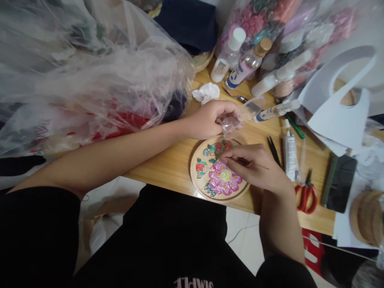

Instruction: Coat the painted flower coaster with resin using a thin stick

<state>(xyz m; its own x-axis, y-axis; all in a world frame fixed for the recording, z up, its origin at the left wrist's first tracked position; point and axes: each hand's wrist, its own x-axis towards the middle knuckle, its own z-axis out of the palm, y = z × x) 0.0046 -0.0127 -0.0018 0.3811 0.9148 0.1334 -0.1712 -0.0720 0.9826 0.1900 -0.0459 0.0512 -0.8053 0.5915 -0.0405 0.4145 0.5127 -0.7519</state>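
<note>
My left hand (220,117) is closed around a small clear plastic cup (229,127), above the far edge of a round wooden plaque. A clear lid (252,108) sits beside those fingers; whether it is joined to the cup I cannot tell. Raised, glossy flowers with gold outlines decorate the round plaque (201,187), the largest a pink flower (230,185) with a yellow centre. My right hand (253,162) pinches a thin stick-like tool (264,166) over the upper middle of the plaque. Its tip is hidden or too small to make out.
Behind stand a white-capped bottle (223,66) and a gold-capped bottle (241,72), with a crumpled tissue (206,93) nearby. To the right lie black tweezers (273,151), a white tube (290,154), red-handled pliers (306,198) and a phone (340,184). Plastic bags (120,72) crowd the left.
</note>
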